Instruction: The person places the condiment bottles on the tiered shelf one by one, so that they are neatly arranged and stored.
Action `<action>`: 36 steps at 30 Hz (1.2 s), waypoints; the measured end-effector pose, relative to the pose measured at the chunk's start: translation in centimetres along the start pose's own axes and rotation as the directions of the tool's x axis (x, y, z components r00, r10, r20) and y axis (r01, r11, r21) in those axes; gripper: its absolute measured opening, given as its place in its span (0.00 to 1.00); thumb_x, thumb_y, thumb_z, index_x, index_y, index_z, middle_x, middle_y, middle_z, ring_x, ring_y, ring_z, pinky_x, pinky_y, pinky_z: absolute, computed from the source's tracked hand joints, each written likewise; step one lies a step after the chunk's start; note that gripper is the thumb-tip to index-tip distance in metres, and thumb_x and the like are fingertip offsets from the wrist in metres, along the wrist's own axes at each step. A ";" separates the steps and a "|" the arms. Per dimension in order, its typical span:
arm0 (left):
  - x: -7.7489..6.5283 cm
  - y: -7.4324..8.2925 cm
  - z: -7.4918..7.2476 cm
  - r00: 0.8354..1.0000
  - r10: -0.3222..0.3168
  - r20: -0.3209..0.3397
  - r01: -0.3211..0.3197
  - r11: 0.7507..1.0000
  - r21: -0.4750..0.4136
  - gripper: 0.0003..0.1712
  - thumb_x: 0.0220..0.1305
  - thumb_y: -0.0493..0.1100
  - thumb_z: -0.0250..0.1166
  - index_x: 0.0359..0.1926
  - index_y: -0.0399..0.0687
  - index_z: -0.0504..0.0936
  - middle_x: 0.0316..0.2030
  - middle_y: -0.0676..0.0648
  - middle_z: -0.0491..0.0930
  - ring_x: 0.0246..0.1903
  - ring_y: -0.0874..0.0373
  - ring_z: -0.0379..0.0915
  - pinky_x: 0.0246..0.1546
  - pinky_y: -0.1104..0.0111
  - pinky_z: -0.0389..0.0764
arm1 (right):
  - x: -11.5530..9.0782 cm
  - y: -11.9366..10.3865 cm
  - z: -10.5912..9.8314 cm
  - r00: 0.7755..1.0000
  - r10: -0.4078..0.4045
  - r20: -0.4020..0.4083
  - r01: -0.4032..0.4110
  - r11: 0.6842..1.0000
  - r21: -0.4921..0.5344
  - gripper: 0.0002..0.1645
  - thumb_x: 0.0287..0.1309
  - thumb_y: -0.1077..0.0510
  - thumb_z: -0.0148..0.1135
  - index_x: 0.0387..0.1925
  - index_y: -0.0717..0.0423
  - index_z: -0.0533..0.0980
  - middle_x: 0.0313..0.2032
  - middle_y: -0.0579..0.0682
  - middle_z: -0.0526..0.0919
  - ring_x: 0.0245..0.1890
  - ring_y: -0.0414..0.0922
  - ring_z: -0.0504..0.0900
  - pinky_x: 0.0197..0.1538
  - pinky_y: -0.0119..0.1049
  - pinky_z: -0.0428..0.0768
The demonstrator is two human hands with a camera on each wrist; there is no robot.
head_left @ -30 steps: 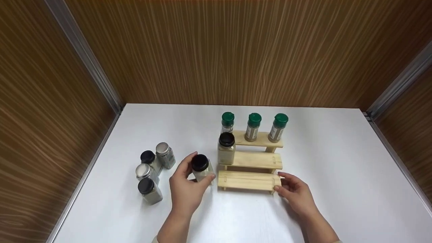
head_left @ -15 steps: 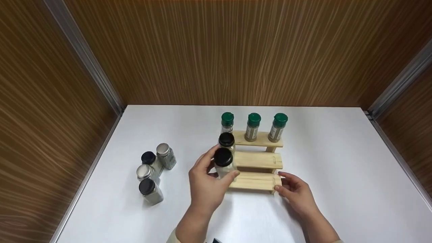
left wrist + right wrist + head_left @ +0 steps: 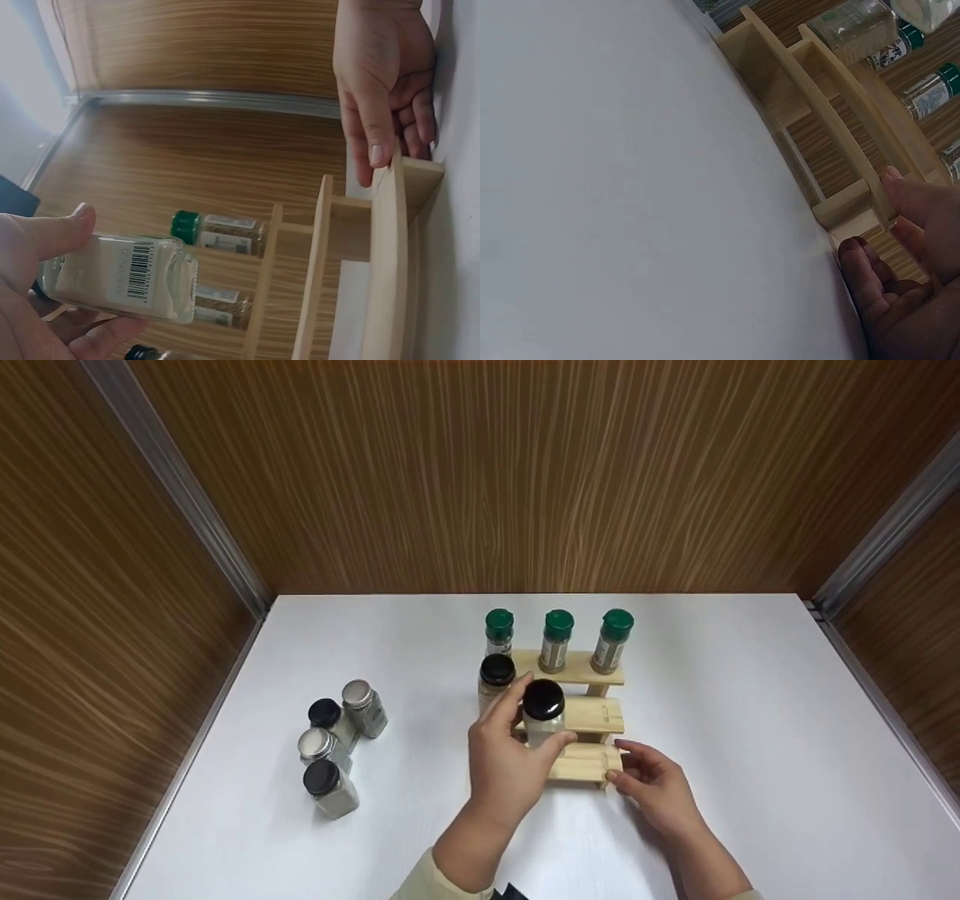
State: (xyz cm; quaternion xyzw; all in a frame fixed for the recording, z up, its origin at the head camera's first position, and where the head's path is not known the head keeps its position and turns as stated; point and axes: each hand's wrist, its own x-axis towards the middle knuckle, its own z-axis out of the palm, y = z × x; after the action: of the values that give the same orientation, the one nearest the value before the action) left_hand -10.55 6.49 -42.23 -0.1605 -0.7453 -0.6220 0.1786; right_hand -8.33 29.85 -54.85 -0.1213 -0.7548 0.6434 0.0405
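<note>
My left hand (image 3: 504, 769) holds a square glass spice jar (image 3: 544, 716) by its sides, thumb opposite fingers, its black lid up. In the head view the jar overlaps the middle and lowest steps of a three-step wooden spice rack (image 3: 594, 712). The left wrist view shows the jar's barcode label and its base, held apart from the steps. With thumb and fingers, my right hand (image 3: 655, 784) pinches the right end of the lowest step (image 3: 847, 150). Another black-lidded jar (image 3: 496, 675) stands at the left of the middle step, partly behind my left fingers.
Three green-capped spice bottles (image 3: 555, 641) stand along the top step. On the white table (image 3: 405, 637), to the left, is a cluster of several jars with black lids (image 3: 322, 777) and silver lids (image 3: 358, 694). Wood-grain panels (image 3: 480, 480) enclose the back and sides.
My left hand has carried the jar rightward from beside the rack to over its steps, passing in front of the other black-lidded jar. The right hand has stayed at the rack's end.
</note>
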 end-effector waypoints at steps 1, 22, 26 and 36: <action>0.0 -0.1 0.3 1.000 -0.005 0.006 0.005 1.000 0.006 0.45 0.47 0.31 0.86 0.68 0.37 0.79 0.59 0.41 0.83 0.53 0.52 0.84 0.42 0.67 0.87 | 0.0 0.0 0.0 1.000 0.002 0.000 -0.002 1.000 -0.001 0.32 0.58 0.76 0.72 0.64 0.70 0.76 0.46 0.63 0.85 0.36 0.42 0.85 0.39 0.31 0.85; 1.2 -3.2 4.7 1.000 0.002 0.006 -0.003 0.975 0.221 0.42 0.50 0.35 0.85 0.67 0.42 0.79 0.61 0.39 0.82 0.61 0.44 0.80 0.62 0.52 0.80 | 0.0 0.0 -0.2 1.000 0.020 0.015 -0.020 1.000 -0.023 0.32 0.60 0.74 0.71 0.66 0.69 0.76 0.48 0.63 0.85 0.39 0.43 0.86 0.41 0.32 0.86; 1.4 -4.0 5.2 1.000 -0.016 0.014 0.012 0.972 0.234 0.42 0.52 0.35 0.84 0.68 0.41 0.77 0.62 0.39 0.81 0.62 0.43 0.79 0.62 0.52 0.80 | 0.0 0.0 -0.1 0.999 0.033 0.012 -0.033 0.999 -0.021 0.32 0.60 0.74 0.71 0.66 0.68 0.76 0.48 0.62 0.85 0.39 0.43 0.86 0.41 0.32 0.86; 1.7 -4.9 6.0 0.999 -0.049 -0.001 0.047 0.965 0.256 0.43 0.54 0.35 0.83 0.70 0.38 0.75 0.64 0.36 0.79 0.64 0.41 0.77 0.63 0.52 0.79 | 0.0 0.1 -0.2 0.999 0.026 0.023 -0.025 0.999 -0.023 0.32 0.61 0.72 0.72 0.67 0.67 0.75 0.50 0.63 0.85 0.40 0.44 0.85 0.42 0.31 0.85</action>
State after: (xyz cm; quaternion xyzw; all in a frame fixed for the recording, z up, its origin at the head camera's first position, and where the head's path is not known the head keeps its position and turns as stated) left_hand -14.71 11.54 -46.67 -0.1195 -0.8236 -0.5242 0.1808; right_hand -8.27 30.08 -54.87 -0.1239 -0.7608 0.6367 0.0223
